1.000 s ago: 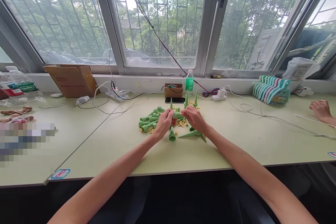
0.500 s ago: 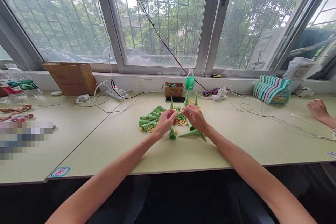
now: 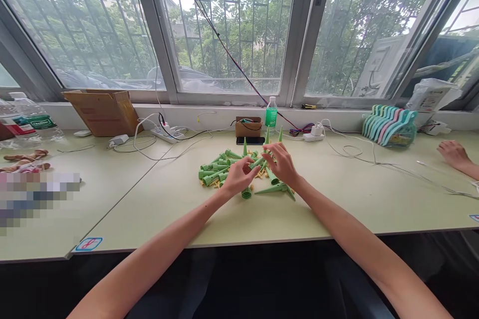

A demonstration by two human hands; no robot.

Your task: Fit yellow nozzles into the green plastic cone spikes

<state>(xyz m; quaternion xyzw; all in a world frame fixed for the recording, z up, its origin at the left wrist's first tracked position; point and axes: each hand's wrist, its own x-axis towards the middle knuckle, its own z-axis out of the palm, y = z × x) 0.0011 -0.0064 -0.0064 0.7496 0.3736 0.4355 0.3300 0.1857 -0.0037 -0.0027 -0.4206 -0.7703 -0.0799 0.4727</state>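
Observation:
A heap of green plastic cone spikes [image 3: 215,172] and small yellow pieces [image 3: 262,173] lies in the middle of the pale green table [image 3: 337,204]. My left hand [image 3: 237,179] is closed round one green spike [image 3: 256,163], held just above the heap. My right hand [image 3: 283,163] hovers beside that spike's far end with its fingers partly spread; whether it pinches anything is hard to see. More spikes lie in front of my hands [image 3: 275,189], and two stand upright behind them [image 3: 267,137].
Behind the heap are a black phone [image 3: 250,140], a small cardboard box [image 3: 248,126], a green bottle [image 3: 271,112], a power strip [image 3: 167,134] and cables. A bigger cardboard box [image 3: 103,112] stands left, pastel hangers [image 3: 389,126] right. Another person's hand [image 3: 454,155] rests far right.
My hands have lifted slightly from the heap. The left hand now holds a green spike tilted up to the right, and the right hand's fingers have spread apart.

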